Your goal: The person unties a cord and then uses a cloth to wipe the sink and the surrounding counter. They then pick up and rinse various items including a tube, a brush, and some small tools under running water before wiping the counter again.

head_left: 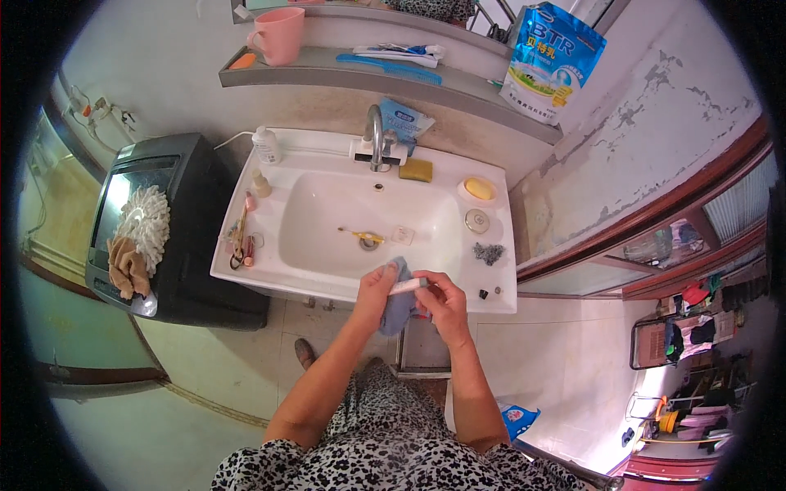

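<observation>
The bare left forearm (332, 385) slants inward and away from the body from a bent elbow, its wrist almost in line with it. The bare left hand (373, 296) is curled in a grip. The bare right forearm (476, 380) leans the opposite way, and the bare right hand (446, 306) sits just beside the left, knuckles bent, its fingers angled toward the other hand in a pinch.

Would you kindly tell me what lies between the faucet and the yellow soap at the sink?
In the head view, a yellowish sponge lies between the faucet and the yellow soap.
</observation>
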Demonstrator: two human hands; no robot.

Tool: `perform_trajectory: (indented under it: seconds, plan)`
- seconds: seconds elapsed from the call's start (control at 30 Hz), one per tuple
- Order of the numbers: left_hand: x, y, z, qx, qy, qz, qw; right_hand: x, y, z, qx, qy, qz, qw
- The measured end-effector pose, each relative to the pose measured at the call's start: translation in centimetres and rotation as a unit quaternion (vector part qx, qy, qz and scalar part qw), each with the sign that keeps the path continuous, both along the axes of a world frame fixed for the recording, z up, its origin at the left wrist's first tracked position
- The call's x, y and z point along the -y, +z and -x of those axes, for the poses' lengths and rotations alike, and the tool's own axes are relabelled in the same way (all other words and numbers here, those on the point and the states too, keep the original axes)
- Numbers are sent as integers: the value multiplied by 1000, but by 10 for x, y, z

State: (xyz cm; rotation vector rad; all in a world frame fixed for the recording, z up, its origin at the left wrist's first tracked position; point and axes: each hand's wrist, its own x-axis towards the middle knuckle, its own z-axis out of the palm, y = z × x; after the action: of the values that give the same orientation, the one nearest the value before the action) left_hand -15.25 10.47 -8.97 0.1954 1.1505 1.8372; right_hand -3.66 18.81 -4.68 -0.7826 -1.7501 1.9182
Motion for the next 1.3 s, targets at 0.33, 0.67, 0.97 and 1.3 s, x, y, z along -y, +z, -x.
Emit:
perform_trajectory:
  seconds: [0.33,0.67,0.97,1.3]
  plan:
    - [-2,8,-13,-605,6,-9,796,-7,-8,-16,-16,-150,11,988]
    - [-14,3,-24,-214,-28,52,975,-8,-4,-19,-19,-136,63,989]
    - [-4,28,-18,14,-68,-82,994,-18,8,-25,-105,-171,144,969]
    - [-1,21,-12,65,62,-47,995,-15,-3,-24,-123,-198,148,961]
